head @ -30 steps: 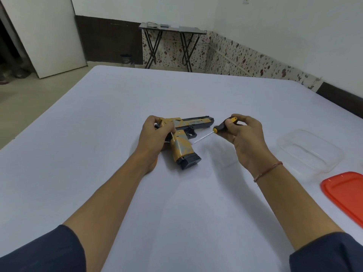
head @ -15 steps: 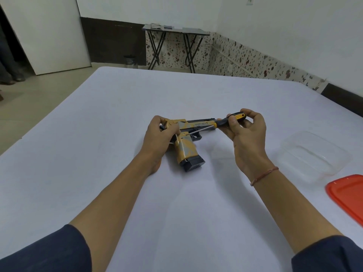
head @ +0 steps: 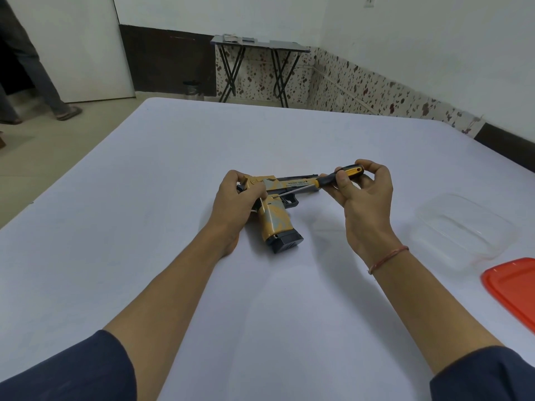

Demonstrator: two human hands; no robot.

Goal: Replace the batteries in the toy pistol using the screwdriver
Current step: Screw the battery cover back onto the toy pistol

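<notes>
Frame centre: left hand point(head: 236, 202) gripping rear of toy pistol point(head: 275, 215) flat on table point(head: 144, 198); right hand point(head: 363, 195) pinching screwdriver point(head: 338, 176), tip at frame

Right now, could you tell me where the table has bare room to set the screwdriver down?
Bare table lies left of the left hand, out to the edge, beyond the toy pistol toward the far edge, and between the forearms. It is crowded around the right hand with the screwdriver, and rightward by the clear container and red lid.
</notes>
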